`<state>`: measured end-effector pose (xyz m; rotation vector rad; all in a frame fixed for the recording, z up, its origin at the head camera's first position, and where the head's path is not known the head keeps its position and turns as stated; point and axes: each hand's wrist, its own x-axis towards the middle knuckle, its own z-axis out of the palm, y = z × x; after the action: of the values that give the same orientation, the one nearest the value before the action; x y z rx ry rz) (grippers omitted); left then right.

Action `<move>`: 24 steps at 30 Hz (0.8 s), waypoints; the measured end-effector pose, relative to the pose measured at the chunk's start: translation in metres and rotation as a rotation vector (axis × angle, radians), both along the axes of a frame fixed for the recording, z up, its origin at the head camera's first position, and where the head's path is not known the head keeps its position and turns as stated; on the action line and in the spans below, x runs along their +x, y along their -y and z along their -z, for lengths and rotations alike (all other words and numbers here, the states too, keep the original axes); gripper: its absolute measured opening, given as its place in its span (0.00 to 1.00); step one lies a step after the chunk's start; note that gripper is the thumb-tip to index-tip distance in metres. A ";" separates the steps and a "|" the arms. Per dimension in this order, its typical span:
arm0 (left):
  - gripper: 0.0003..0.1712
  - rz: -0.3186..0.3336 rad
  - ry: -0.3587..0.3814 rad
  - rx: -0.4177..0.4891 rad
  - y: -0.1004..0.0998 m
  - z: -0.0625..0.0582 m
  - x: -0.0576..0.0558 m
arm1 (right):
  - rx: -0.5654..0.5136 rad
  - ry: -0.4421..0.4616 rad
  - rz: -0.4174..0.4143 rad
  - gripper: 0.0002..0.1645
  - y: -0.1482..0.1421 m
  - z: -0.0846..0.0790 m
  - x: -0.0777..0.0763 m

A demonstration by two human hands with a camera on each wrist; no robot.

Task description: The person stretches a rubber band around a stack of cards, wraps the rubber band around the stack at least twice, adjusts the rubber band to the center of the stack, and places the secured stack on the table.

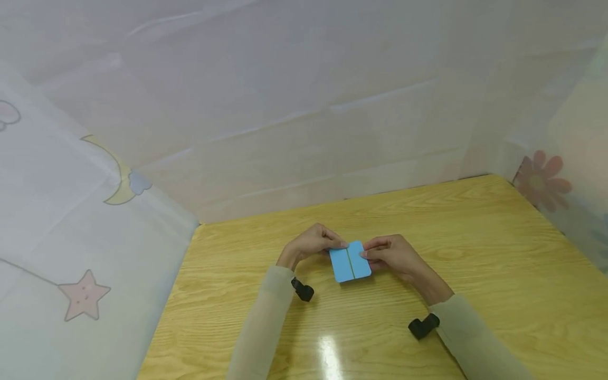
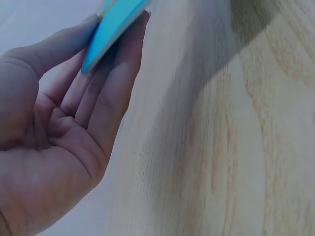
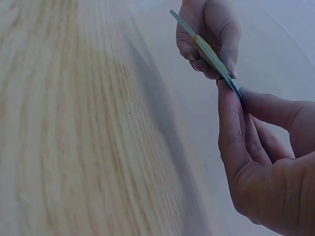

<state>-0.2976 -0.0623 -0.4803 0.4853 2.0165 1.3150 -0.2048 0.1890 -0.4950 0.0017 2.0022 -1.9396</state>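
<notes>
A thin, square blue card stack with rounded corners is held up over the table, and a narrow yellow band runs across its middle. My left hand pinches its upper left edge, thumb on the face and fingers behind, as the left wrist view shows at the card stack's corner. On the other side, my right hand pinches the right edge between thumb and fingers. The right wrist view shows the stack nearly edge-on, with the band standing out from the surface.
The wood-grain table reaches back to a pale sheet wall. Side sheets bear a printed star, a moon and a red flower. A black wrist camera sits on the left sleeve, another camera on the right.
</notes>
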 end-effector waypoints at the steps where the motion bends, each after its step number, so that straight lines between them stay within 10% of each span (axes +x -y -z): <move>1: 0.13 -0.010 0.003 0.011 0.000 0.000 0.001 | -0.006 -0.002 0.002 0.24 -0.001 0.000 0.000; 24: 0.16 -0.362 0.170 0.203 0.022 0.017 0.047 | -0.070 0.006 0.029 0.25 -0.004 0.002 -0.002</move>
<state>-0.2501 -0.0841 -0.4978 0.0905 1.8950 1.7281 -0.2069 0.1933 -0.4973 0.0186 1.9404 -2.0239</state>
